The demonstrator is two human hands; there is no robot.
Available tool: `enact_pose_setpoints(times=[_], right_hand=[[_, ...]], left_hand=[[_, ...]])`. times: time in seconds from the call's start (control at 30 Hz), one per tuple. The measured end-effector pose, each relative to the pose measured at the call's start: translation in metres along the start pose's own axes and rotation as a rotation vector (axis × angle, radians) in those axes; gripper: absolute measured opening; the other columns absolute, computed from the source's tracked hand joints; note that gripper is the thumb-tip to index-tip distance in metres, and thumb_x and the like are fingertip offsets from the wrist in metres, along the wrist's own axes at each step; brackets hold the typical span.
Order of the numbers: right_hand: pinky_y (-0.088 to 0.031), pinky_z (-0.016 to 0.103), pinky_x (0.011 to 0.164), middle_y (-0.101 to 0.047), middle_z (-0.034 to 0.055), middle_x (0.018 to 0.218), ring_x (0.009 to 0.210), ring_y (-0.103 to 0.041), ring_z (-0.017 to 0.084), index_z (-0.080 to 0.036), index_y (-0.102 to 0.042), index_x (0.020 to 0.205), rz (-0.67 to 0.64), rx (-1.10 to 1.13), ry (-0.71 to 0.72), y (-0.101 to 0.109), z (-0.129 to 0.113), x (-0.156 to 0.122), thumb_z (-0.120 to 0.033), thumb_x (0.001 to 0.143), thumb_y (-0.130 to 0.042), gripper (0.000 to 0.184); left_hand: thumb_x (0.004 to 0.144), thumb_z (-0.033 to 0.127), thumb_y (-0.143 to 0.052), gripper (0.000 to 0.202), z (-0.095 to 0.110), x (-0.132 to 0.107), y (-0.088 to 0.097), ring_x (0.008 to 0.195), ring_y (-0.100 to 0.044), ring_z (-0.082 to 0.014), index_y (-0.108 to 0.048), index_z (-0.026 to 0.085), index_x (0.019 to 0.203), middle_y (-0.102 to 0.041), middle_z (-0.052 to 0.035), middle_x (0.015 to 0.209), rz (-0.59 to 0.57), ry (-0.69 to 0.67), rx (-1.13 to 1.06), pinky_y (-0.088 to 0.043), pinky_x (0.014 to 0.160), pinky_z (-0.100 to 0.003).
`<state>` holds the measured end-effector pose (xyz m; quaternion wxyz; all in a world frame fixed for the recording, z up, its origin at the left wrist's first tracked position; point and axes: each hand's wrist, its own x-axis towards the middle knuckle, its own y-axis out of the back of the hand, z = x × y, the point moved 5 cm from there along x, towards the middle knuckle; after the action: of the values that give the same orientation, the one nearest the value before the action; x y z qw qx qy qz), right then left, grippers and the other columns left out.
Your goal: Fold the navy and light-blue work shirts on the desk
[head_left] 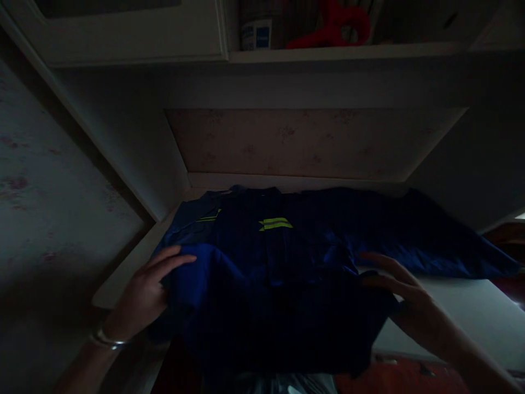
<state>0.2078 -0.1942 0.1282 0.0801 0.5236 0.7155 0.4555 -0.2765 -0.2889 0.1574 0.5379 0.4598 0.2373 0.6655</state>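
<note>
A dark blue work jacket [246, 273] with a yellow-green reflective strip [277, 223] lies spread on a white desk. Its near part is lifted and folded over toward the desk's front edge. My left hand [150, 284], a bracelet at the wrist, is closed on the cloth at the left side, fingers over the fabric. On the right, my right hand [400, 287] pinches the opposite edge of the same cloth. Greyer blue cloth [191, 216] with a thin yellow line lies at the back left, partly under the jacket. Deep shadow hides the lower folds.
More dark blue cloth [402, 235] stretches right along the desk [463, 306]. Above the recess, a shelf [344, 53] holds a red object with a ring-shaped opening [336, 27] and a labelled container [258, 33]. A flowered wall [36, 180] is at left.
</note>
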Motion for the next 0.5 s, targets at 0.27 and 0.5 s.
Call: enact_pose_setpoints(times=[0.27,0.5], right_hand=[[-0.057,0.032,0.071,-0.074,0.0054,0.093,0.079,-0.068,0.022,-0.023,-0.072,0.104,-0.222,0.484,-0.516,-0.021,0.066,0.070,-0.042,0.079,-0.064,0.033],[-0.058,0.041,0.068,-0.072,0.0119,0.074,0.072,-0.070,0.029,-0.015,-0.071,0.086,-0.166,0.221,-0.783,-0.057,0.201,0.151,-0.040,0.079,-0.061,0.028]], left_hand=[[0.084,0.041,-0.055,0.023,-0.048,0.095,-0.017,0.104,-0.059,-0.0227,-0.067,0.023,0.091,-0.061,-0.0062,0.108,0.040,0.068,-0.013,-0.046,0.096,-0.035],[0.076,0.052,-0.053,0.034,-0.168,0.190,-0.079,0.080,-0.067,-0.0319,-0.065,0.020,0.071,-0.068,-0.0103,0.073,-0.022,0.570,-0.066,-0.050,0.076,-0.044]])
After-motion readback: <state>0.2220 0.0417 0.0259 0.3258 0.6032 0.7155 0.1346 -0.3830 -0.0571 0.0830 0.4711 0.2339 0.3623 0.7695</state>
